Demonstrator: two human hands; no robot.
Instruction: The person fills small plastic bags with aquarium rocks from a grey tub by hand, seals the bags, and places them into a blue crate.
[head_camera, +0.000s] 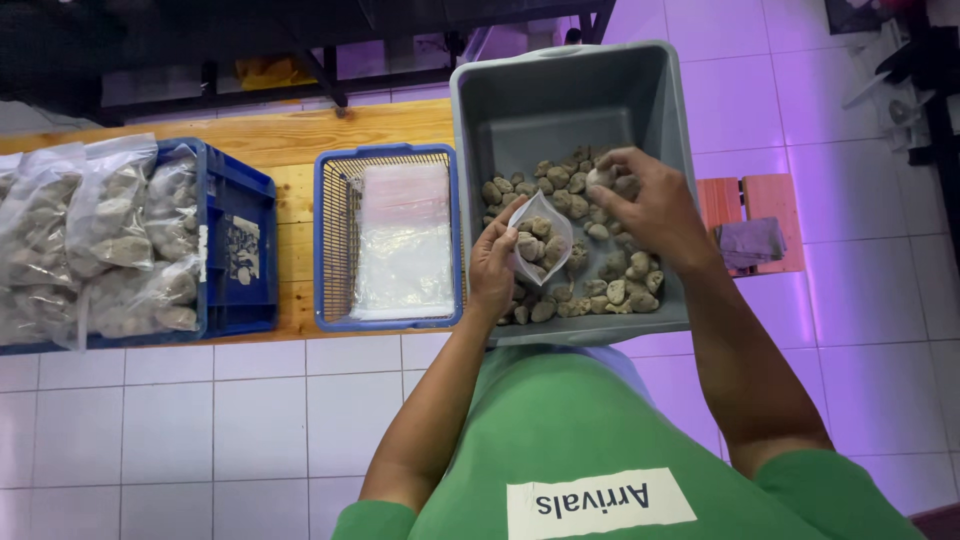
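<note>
Down over the grey tub (480, 110), the left hand (492, 268) is curling its fingers around the side of a small clear bag (541, 240), pinching it so that its mouth is standing open toward the top of the view; the bag is already holding a handful of brownish-grey lumps. Just beside it, the right hand (645, 205) is hovering over the pile of lumps (610, 285) in the tub, its fingers bunching together around one pale lump (600, 177) held at the fingertips. The tub is tilting toward the person, its near edge resting against the green shirt (560, 420), and the lumps are gathering in its lower half. On the shirt a white rectangular label with dark lettering is showing upside down. To the left, a blue mesh basket (335, 240) is sitting on a wooden bench (300, 130), holding a flat stack of empty clear bags (405, 240). Farther left, a blue crate (240, 250) is holding large filled clear bags (90, 240) of the same lumps, and a small pale sticker is showing on its side wall. To the right of the tub, a folded grey cloth (750, 243) is lying on a small wooden stool (770, 200). White floor tiles are lying underneath everything.
</note>
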